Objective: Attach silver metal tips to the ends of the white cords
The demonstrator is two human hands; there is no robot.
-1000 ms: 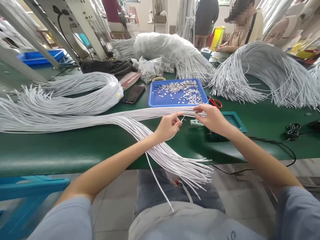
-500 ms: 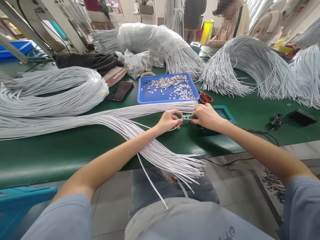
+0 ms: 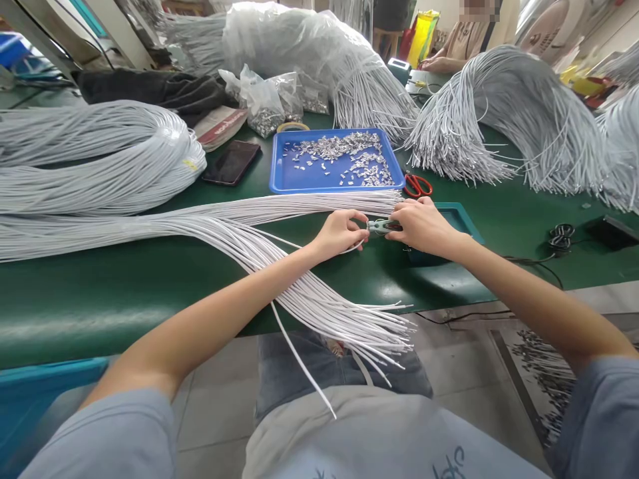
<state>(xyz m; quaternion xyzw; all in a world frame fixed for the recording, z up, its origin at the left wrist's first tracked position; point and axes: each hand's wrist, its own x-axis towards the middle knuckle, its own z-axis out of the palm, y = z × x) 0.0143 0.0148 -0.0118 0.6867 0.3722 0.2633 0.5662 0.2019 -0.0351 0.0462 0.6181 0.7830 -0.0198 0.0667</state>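
Between my fingertips, my left hand (image 3: 337, 234) pinches a single white cable (image 3: 355, 247) drawn from the bundle. My right hand (image 3: 428, 227) is wrapped round small pale-green pliers (image 3: 380, 227), whose jaws point left and meet the cable's end at my left fingertips. What exactly sits in the jaws is too small to make out. Under my left forearm fans a bunch of white cables (image 3: 319, 293), ends hanging past the table's front edge. Another row of cables (image 3: 299, 205) lies straight behind my hands. A teal tray (image 3: 469, 229) stands partly hidden behind my right hand.
A blue tray (image 3: 299, 183) holds many small metal pieces. Beside it are red-handled scissors (image 3: 418, 185) and a dark phone (image 3: 232, 163). Coiled cable bundles (image 3: 150, 156) lie left, with more (image 3: 529, 100) at right. A black adapter (image 3: 613, 231) lies far right. Another person sits opposite.
The view has tipped slightly downward, so the table appears higher. Both hands keep nearly the same hold, with cable and pliers still together.
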